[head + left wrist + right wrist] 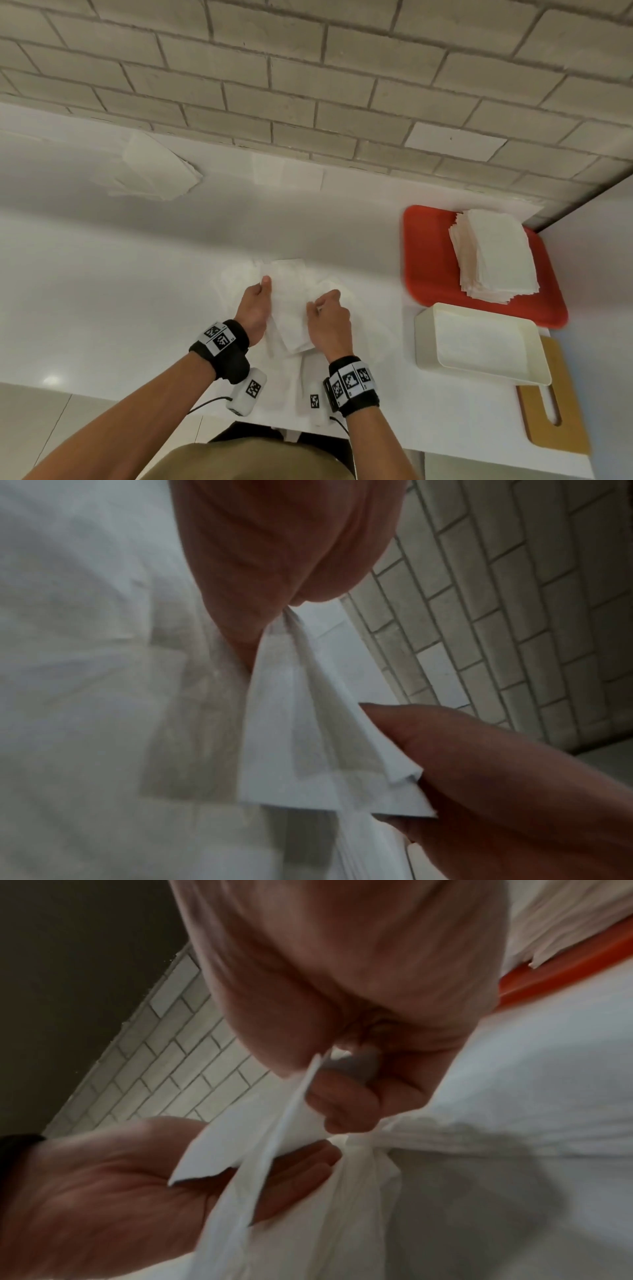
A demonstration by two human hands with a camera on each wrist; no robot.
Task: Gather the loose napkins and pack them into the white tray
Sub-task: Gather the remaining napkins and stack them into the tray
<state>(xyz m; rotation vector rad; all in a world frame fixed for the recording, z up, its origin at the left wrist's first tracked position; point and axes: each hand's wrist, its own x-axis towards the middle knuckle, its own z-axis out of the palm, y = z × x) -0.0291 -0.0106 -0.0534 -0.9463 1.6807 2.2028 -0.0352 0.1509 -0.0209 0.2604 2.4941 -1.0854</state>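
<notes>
Two hands gathering loose napkins at the front of a white worktop, with the white tray waiting empty to the right.

The left hand (255,308) and right hand (329,320) both have their fingers (346,1096) curled round a small bunch of napkins (291,308), pinching it between them just above more loose napkins (346,370) spread near the worktop's (120,291) front edge. The white tray (424,342) sits near the right edge and looks empty, so packing seems not yet begun. Behind it a red tray (428,267) carries a neat napkin stack (496,253); a wooden board (561,438) lies partly under the white tray. Two more napkin piles lie along the back edge: one at the left (157,171), one near the middle (287,173). Most of the gathering appears to remain.
</notes>
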